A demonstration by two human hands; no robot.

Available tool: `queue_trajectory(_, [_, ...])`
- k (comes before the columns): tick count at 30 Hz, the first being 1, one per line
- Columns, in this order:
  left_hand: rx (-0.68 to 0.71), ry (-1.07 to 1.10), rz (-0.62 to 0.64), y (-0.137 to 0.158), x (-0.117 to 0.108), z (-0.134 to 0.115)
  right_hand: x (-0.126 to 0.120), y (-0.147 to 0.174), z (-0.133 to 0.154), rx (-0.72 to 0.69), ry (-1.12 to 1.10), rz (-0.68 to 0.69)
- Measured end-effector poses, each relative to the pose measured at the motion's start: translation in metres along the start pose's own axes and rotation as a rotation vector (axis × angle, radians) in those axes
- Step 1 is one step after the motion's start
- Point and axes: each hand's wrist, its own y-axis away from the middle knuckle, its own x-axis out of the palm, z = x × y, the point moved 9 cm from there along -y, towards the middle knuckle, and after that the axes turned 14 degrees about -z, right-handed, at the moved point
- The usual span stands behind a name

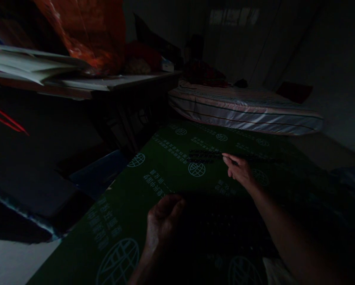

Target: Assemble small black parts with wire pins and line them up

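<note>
Right hand (238, 168): index stretched out, other fingers tucked, tip at the dark dotted strips (205, 154); too dark to tell pinch from touch. Looks like a light fingertip contact, maybe to line them up. Strips lie flat on the green printed board (158, 152), which probably serves as a level work surface. Left hand (165, 211): loosely curled beside a dark dotted patch (221, 221); can't tell if it holds anything. Striped mattress (245, 113) beyond.

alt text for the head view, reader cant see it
A person's right hand is at dark strips on a green printed surface in a dim room; the left hand is curled nearer the camera. A striped mattress lies beyond.
</note>
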Motion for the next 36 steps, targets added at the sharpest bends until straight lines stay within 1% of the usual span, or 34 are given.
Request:
queue_trajectory(2, [-0.004, 0.017, -0.005, 0.0, -0.001, -0.002, -0.011, 0.014, 0.001, 0.065, -0.054, 0.019])
queue_trajectory(4, [-0.007, 0.049, -0.017, -0.001, -0.003, -0.004, -0.019, 0.029, 0.002, 0.094, -0.087, 0.043])
queue_trajectory(9, [-0.022, 0.109, -0.052, -0.001, -0.004, -0.004, -0.033, 0.059, 0.003, 0.135, -0.137, 0.063])
queue_trajectory(14, [-0.023, 0.153, -0.07, -0.001, -0.005, -0.002, -0.04, 0.078, 0.005, 0.148, -0.165, 0.056])
queue_trajectory(18, [-0.042, 0.181, -0.091, -0.004, -0.008, 0.002, -0.039, 0.091, -0.002, 0.211, -0.125, 0.029])
queue_trajectory(24, [-0.042, 0.201, -0.154, -0.008, -0.015, 0.002, -0.033, 0.101, -0.001, 0.209, -0.245, 0.038])
queue_trajectory(29, [-0.096, 0.244, -0.174, -0.012, -0.017, 0.007, -0.026, 0.106, 0.001, 0.23, -0.314, 0.103])
queue_trajectory(33, [-0.106, 0.298, -0.19, -0.018, -0.02, 0.013, -0.022, 0.111, 0.005, 0.252, -0.343, 0.139])
queue_trajectory(36, [-0.116, 0.324, -0.179, -0.02, -0.02, 0.015, -0.02, 0.114, 0.01, 0.244, -0.36, 0.166])
